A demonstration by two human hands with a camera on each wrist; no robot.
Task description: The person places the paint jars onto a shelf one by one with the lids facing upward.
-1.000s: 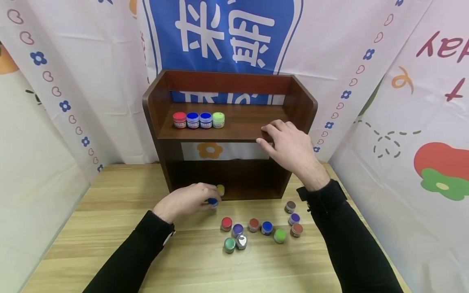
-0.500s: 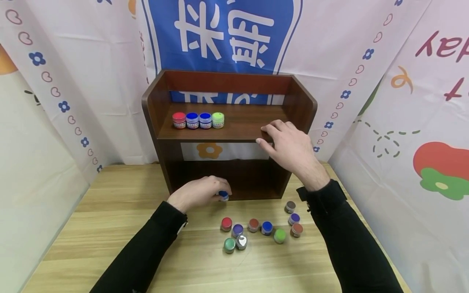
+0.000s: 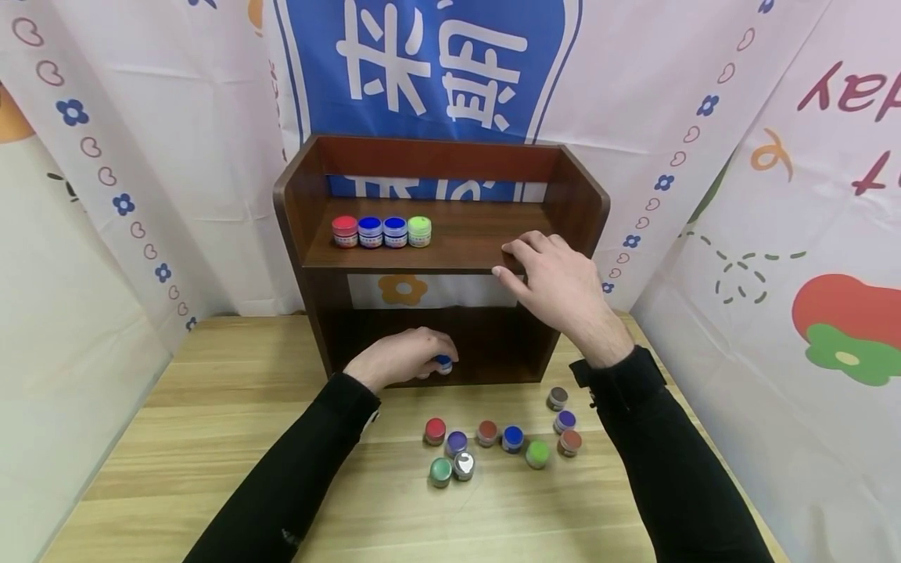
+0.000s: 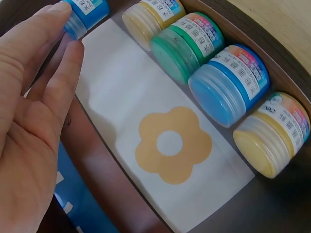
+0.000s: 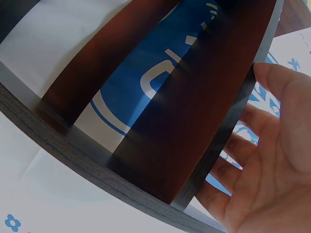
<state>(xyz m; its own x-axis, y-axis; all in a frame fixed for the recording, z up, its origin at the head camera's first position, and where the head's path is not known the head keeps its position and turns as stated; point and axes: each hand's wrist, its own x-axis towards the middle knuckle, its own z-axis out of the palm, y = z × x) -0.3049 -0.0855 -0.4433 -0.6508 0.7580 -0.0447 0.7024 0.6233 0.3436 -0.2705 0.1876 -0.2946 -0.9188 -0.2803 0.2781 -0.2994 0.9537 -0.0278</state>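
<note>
My left hand (image 3: 403,356) pinches a small paint jar with a blue lid (image 3: 443,363) between thumb and fingertips, at the lower compartment of a dark brown wooden shelf (image 3: 464,258). In the left wrist view, a yellow jar (image 4: 154,22), a green jar (image 4: 187,47), a blue jar (image 4: 229,85) and another yellow jar (image 4: 273,135) stand in a row beyond the held jar. In the head view that row is hidden behind my left hand. My right hand (image 3: 556,277) rests on the front edge of the upper board, near its right end, with relaxed fingers on top.
On the upper board's left side stand a red-lidded jar (image 3: 345,231), two blue-lidded jars and a light green one (image 3: 419,231). Several more jars are scattered on the wooden table (image 3: 232,438) in front, including a silver one (image 3: 464,465). Printed cloth hangs behind and beside.
My left hand has moved right and slightly up with the blue-lidded jar, passing in front of a yellow jar that it now covers. The right hand has stayed put.
</note>
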